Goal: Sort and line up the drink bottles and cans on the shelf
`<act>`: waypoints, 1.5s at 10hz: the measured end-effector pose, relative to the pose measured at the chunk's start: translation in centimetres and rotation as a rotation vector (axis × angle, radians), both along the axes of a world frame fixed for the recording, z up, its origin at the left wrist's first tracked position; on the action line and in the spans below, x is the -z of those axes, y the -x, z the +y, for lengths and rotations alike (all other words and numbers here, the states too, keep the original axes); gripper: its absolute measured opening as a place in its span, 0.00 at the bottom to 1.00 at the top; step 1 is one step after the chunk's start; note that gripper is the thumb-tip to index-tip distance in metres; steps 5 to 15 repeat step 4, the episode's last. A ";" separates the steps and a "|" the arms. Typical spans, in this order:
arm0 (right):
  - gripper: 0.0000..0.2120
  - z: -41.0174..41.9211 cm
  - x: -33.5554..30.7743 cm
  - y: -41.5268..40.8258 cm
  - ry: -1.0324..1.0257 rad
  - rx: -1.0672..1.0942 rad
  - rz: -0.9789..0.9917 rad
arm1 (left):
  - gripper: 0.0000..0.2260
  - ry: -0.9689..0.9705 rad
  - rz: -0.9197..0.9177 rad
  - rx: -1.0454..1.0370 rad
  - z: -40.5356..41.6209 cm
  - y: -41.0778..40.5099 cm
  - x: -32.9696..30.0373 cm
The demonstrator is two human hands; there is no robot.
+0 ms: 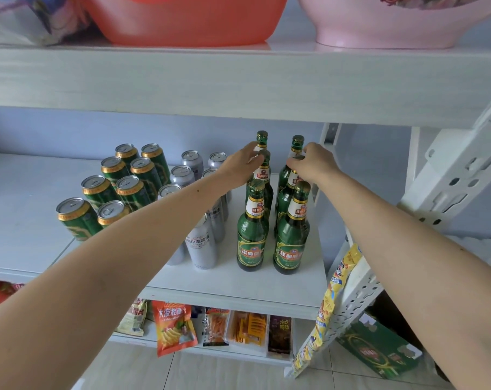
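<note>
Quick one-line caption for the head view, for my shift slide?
Left hand and right hand reach the middle green bottles in two rows, beside silver cans and green cans.

On the upper shelf board sit an orange-red plastic basin [182, 21] and a pink basin [379, 26], with a patterned bag [27, 18] at the far left. Below the drinks, a red crisp packet [173, 327] hangs beside trays of orange snack packs [248, 327]. A yellow strip of sachets [330, 302] dangles from the white perforated upright [446, 175]. A green carton [379, 350] rests on the tiled floor [210, 372].
</note>
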State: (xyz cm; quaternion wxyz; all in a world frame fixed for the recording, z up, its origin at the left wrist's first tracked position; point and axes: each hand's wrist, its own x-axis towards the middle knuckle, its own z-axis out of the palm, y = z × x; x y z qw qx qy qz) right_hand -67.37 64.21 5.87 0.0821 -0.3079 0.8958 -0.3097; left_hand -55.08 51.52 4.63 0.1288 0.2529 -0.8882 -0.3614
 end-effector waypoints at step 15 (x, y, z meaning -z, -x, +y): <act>0.24 0.2 -1.9 -4.2 -0.055 -0.052 0.294 | 0.12 0.160 -0.040 -0.052 -1.5 -6.0 0.6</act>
